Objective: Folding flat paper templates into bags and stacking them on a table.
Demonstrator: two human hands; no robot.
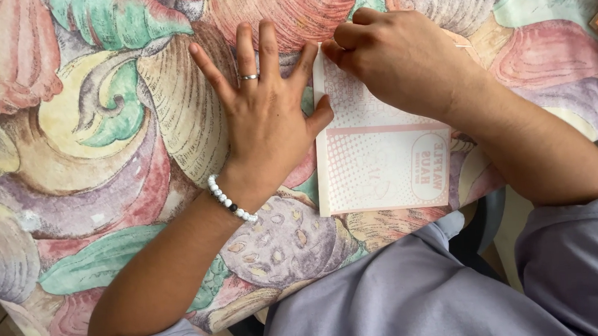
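Both hands work a pink dotted paper sheet [381,152] on the shell-patterned tablecloth [91,167]: left hand [266,114] spread flat beside it, right hand [392,55] curled, pinching its top corner.

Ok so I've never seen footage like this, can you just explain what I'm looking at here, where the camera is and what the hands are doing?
There is no machine here, only a person's two bare hands. The single picture comes from a camera worn on the person's head, looking straight down, so you see the forearms and grey clothing at the bottom edge.

The surface is a tablecloth printed with large shells and leaves in soft colours. On it lies a pale pink paper sheet, flat, with a dotted pattern.

The left hand lies flat with spread fingers on the cloth, its thumb at the sheet's left edge. It wears a ring, and a beaded bracelet sits on the wrist. The right hand is curled, pressing or pinching the sheet's top left corner. Neither hand lifts anything.
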